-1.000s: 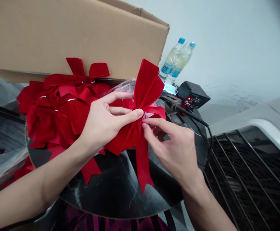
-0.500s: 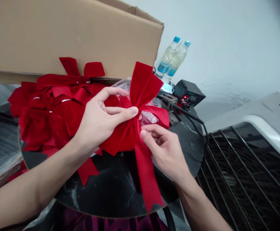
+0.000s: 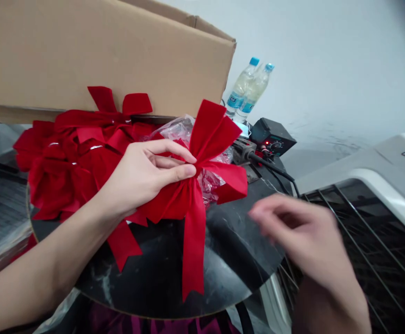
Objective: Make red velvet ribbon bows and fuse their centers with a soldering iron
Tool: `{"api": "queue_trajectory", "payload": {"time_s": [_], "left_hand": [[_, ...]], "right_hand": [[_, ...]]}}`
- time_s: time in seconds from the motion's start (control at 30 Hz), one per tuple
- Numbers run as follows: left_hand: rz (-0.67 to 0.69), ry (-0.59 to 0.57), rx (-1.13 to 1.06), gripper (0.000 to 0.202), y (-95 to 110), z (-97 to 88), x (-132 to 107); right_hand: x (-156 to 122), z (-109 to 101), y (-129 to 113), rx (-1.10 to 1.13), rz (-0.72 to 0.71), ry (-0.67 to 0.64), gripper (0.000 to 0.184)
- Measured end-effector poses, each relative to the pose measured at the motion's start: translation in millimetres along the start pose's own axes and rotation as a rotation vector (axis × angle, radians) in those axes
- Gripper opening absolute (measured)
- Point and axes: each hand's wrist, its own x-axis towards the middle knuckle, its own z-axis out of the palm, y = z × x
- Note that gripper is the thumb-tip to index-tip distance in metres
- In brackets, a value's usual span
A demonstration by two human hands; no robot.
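My left hand pinches a red velvet bow at its gathered knot, thumb in front and fingers behind. The bow has upright loops and long notched tails that lie on the round black marble tabletop. Clear plastic film bunches behind and beneath the bow. My right hand is blurred, off to the right above the table's edge. It holds nothing, and its fingers are loosely curled. Left of my left hand lies a heap of other red velvet bows.
A large cardboard box stands behind the heap. Farther back are two water bottles and a black control unit with a dial and red light, its cable running along the table. A grey machine with a black wire grille sits right.
My right hand has let go of the bow and moved right and away, over the table's edge. The bow's tail and right loop have shifted slightly. My left hand stays on the knot.
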Motion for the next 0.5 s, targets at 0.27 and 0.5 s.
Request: {"api": "queue_trajectory", "payload": {"time_s": [0.27, 0.5], "left_hand": [[0.03, -0.192, 0.109, 0.009, -2.3, 1.4, -0.2], [-0.046, -0.218, 0.101, 0.01, -1.7, -1.5, 0.6]], "right_hand": [[43.0, 17.8, 2.3, 0.171, 0.019, -0.08, 0.028], [31.8, -8.5, 36.8, 0.137, 0.23, -0.13, 0.039]]}}
